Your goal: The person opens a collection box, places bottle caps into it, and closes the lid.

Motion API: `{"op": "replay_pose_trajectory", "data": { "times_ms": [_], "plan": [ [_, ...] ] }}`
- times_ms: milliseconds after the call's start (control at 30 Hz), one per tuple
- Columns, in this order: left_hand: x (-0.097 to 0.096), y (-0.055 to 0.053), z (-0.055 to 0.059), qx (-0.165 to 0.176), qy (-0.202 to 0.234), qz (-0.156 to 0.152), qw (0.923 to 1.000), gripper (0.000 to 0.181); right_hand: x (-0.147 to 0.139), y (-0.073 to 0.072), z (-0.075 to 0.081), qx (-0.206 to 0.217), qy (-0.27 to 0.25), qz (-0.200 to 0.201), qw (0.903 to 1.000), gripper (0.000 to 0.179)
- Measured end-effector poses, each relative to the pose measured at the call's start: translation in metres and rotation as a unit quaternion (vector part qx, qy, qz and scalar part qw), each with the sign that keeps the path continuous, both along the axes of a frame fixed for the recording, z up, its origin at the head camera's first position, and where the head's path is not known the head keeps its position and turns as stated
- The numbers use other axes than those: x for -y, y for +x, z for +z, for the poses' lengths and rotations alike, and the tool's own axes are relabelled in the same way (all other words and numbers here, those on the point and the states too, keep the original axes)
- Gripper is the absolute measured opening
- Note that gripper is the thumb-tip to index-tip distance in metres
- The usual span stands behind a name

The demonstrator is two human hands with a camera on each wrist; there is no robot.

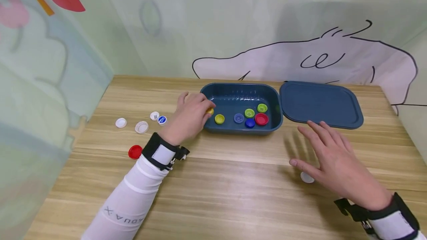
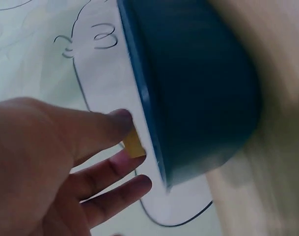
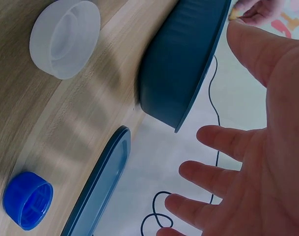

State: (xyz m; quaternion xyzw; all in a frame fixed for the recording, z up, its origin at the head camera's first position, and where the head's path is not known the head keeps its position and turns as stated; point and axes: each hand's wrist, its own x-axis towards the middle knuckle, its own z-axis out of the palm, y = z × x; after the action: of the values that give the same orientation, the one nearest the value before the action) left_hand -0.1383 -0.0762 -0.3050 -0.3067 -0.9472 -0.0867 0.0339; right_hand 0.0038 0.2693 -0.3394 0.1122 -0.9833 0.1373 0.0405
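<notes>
Between thumb and fingertip my left hand (image 1: 191,116) pinches a yellow bottle cap (image 2: 133,144), held at the left rim of the blue plastic box (image 1: 241,130). Inside the box lie another yellow cap (image 1: 219,119), two green caps (image 1: 249,113), two blue caps (image 1: 250,123) and a red cap (image 1: 261,119). My right hand (image 1: 337,162) hovers over the table with its fingers spread and nothing in its grasp. Beneath it a white cap (image 1: 307,177) is partly covered in the head view. A blue cap (image 3: 28,200) shows on the table in the right wrist view.
The flat blue lid (image 1: 321,105) lies right of the box. On the left side of the table are several white caps (image 1: 141,127), one with a blue printed top (image 1: 162,120), and a red cap (image 1: 135,152) near my left sleeve. A printed cloth (image 1: 233,25) hangs behind the table.
</notes>
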Motion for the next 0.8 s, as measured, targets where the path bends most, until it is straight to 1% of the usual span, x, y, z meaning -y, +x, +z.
{"op": "replay_pose_trajectory", "data": {
  "times_ms": [100,167,233,300,433,533,667,800],
  "plan": [
    [-0.001,0.001,-0.006,0.011,-0.012,-0.010,0.9998,0.025,0.000,0.001,-0.001,-0.002,-0.002,0.003,1.0000,0.089],
    [0.000,0.002,-0.009,0.012,-0.009,-0.014,0.9998,0.027,0.000,0.001,-0.001,-0.004,-0.003,0.004,1.0000,0.089],
    [0.003,0.001,-0.010,0.011,-0.002,-0.011,0.9999,0.031,0.000,0.001,-0.001,-0.007,-0.003,0.006,1.0000,0.089],
    [0.005,0.001,-0.009,0.008,0.011,-0.001,0.9999,0.038,0.000,0.000,-0.001,-0.009,-0.004,0.007,0.9999,0.089],
    [0.015,-0.002,-0.006,-0.003,0.034,0.034,0.9988,0.051,0.001,-0.001,-0.001,-0.007,-0.003,0.005,1.0000,0.089],
    [0.027,-0.005,-0.005,-0.009,0.049,0.062,0.9968,0.058,0.001,-0.001,0.000,-0.003,-0.004,0.004,1.0000,0.089],
    [0.050,-0.012,-0.006,-0.005,0.063,0.106,0.9923,0.062,0.001,0.000,0.001,-0.002,-0.004,0.004,1.0000,0.089],
    [0.079,-0.017,-0.006,-0.011,0.061,0.157,0.9857,0.060,0.001,0.000,0.001,0.000,-0.005,0.005,1.0000,0.090]
  ]
}}
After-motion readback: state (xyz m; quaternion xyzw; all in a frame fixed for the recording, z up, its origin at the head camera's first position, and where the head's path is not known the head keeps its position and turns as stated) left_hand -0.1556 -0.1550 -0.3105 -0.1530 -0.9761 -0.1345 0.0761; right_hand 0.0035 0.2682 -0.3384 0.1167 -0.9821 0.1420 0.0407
